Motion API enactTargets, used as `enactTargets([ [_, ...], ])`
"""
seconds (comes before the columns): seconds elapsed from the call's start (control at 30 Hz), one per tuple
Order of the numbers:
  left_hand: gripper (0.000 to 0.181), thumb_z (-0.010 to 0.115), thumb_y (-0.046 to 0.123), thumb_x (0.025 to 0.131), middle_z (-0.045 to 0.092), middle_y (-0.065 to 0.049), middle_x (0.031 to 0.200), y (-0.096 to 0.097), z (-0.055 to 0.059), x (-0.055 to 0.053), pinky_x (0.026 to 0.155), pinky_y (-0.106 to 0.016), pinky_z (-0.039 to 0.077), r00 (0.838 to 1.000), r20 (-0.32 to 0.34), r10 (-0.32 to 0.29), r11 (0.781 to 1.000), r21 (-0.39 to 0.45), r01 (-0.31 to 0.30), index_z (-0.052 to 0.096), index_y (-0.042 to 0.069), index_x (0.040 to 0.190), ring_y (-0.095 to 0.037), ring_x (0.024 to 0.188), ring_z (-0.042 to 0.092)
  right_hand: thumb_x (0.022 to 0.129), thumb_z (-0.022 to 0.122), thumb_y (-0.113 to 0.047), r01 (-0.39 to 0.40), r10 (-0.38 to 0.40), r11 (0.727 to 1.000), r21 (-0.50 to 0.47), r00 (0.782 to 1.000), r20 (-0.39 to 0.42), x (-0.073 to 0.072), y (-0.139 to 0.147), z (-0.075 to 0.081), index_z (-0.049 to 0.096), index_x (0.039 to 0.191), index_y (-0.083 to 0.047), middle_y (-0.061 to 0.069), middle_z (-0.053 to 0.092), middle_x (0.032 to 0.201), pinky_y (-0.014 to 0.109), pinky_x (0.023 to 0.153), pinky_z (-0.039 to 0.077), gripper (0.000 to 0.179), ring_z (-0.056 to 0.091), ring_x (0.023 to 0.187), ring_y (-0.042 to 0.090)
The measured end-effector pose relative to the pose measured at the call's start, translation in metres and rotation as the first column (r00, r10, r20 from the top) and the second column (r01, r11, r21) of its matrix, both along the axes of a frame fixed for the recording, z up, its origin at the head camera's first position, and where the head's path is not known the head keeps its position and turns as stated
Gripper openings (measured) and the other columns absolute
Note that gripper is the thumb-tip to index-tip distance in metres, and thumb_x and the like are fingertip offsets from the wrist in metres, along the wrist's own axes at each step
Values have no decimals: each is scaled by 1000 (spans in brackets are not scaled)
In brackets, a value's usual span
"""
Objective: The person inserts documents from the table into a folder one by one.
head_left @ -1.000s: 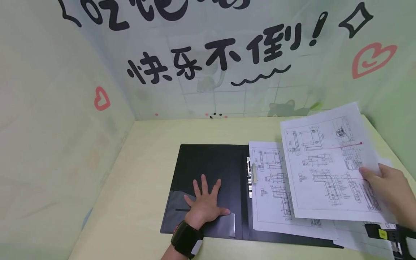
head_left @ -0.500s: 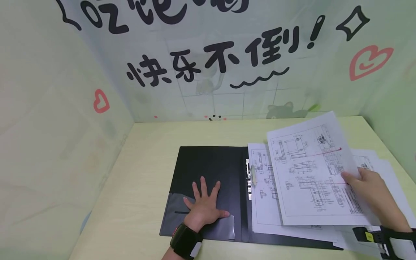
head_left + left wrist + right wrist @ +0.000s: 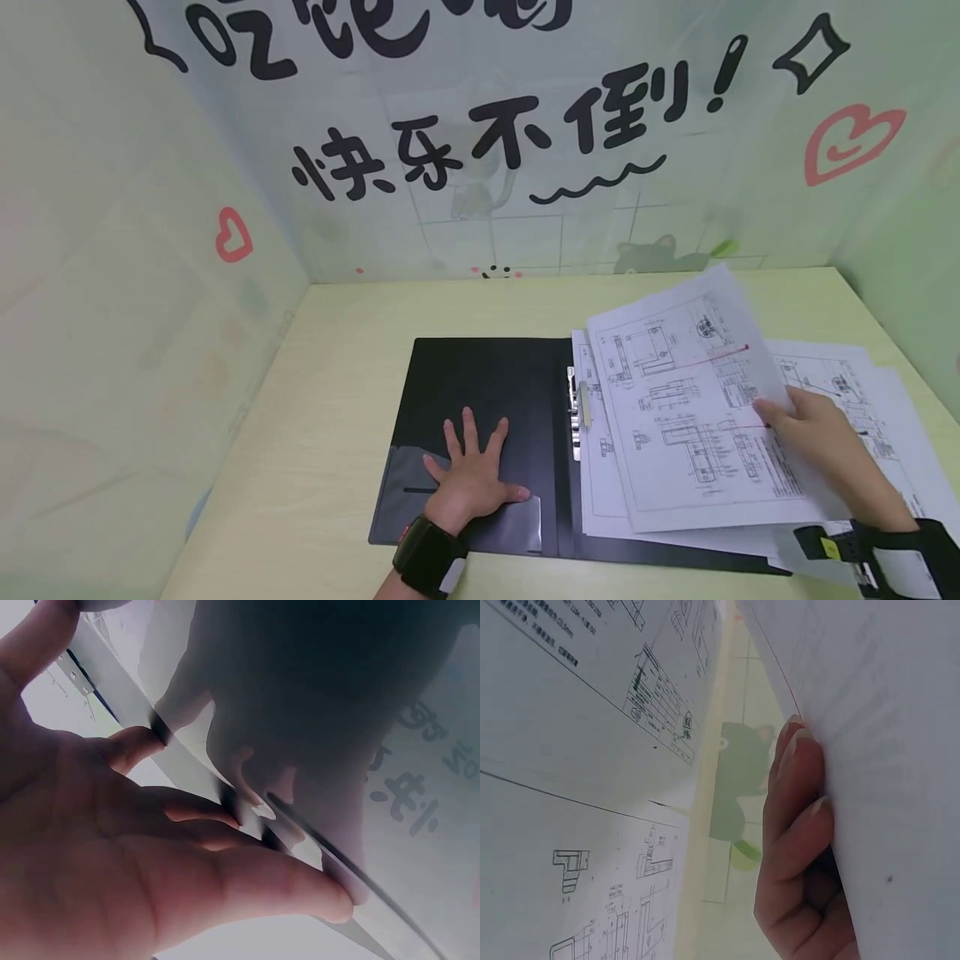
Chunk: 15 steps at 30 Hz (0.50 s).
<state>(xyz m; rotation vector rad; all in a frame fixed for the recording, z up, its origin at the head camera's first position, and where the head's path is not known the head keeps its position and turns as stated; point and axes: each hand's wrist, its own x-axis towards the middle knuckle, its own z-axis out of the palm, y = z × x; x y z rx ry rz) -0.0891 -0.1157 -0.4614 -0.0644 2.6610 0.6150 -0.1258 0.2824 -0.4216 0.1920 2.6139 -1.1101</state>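
A black clip folder (image 3: 480, 375) lies spread on the table, its metal clip (image 3: 576, 417) along the spine. My left hand (image 3: 474, 483) rests with fingers spread on the left cover, partly over its clear pocket (image 3: 525, 525); in the left wrist view the palm and fingers (image 3: 285, 885) show over the glossy surface. My right hand (image 3: 813, 429) pinches a drawing sheet (image 3: 652, 467) by its right side, thumb on top. Its curled fingers (image 3: 799, 802) show behind the sheet's underside (image 3: 900, 847) in the right wrist view. The sheet overlaps the paper stack (image 3: 600, 500) on the folder's right half.
More printed drawings (image 3: 900, 417) lie fanned out at the right, under the right forearm. A printed curtain with large characters (image 3: 502, 125) stands behind the pale table (image 3: 337, 375), and side panels close off left and right.
My right hand has carried the held sheet leftward and slightly down over the stack, showing more of the drawings at the right. The left hand stays in place on the cover.
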Motion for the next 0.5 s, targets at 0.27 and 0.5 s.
enactTargets([
  [0.27,97,82,44,75,-3,-18,167,1,1,0,105,-84,5,1000,-1,1,1000,2,-1,31,26,155,-48,152,-7,106,42,-35,-59,58,997,-58,998,-7,1,-13,-6,31,143,15,20,72,92,36,55,58,63,71,68,21],
  [0.5,97,83,44,75,-2,-18,167,1,0,0,105,-83,5,1000,-9,2,1000,-1,-2,31,26,155,-49,152,-7,104,50,-30,-103,101,989,-103,994,-28,3,-22,-11,32,145,10,23,72,96,36,57,60,61,73,70,24],
])
